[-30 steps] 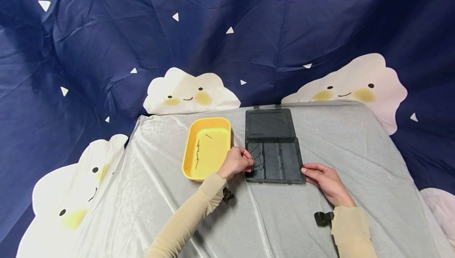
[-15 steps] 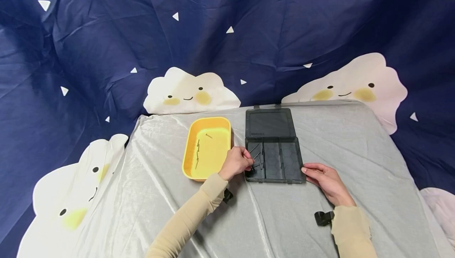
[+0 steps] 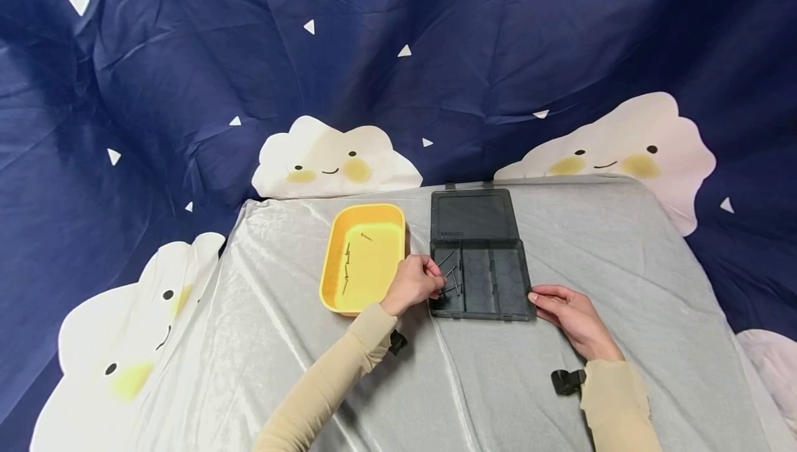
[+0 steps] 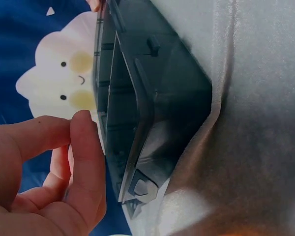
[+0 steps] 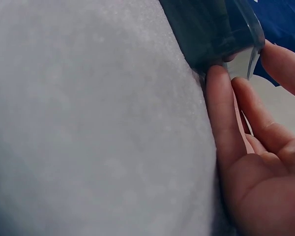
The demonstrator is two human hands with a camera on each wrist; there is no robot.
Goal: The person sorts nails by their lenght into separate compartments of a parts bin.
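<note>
A dark translucent compartment box (image 3: 477, 313) lies with its lid (image 3: 474, 217) folded back. Several dark screws (image 3: 456, 280) lie in its left compartment. My left hand (image 3: 411, 284) is at the box's left side, its fingertips over that compartment. In the left wrist view its thumb and index fingertip meet, and nothing shows between them. My right hand (image 3: 573, 317) holds the box's right edge near the front corner. The right wrist view shows the thumb and a finger (image 5: 280, 64) touching two sides of that corner. Left of the box stands a yellow tray (image 3: 326, 279), partly behind my left hand.
Several more screws (image 3: 346, 268) lie in the yellow tray. Box and tray rest on a grey velvety cloth (image 3: 498, 383). A blue curtain (image 3: 398, 99) with cloud shapes hangs behind the table's far edge.
Both hands keep nearly the same places. The whole head view shifts by a few pixels. Box, screws and tray look unchanged.
</note>
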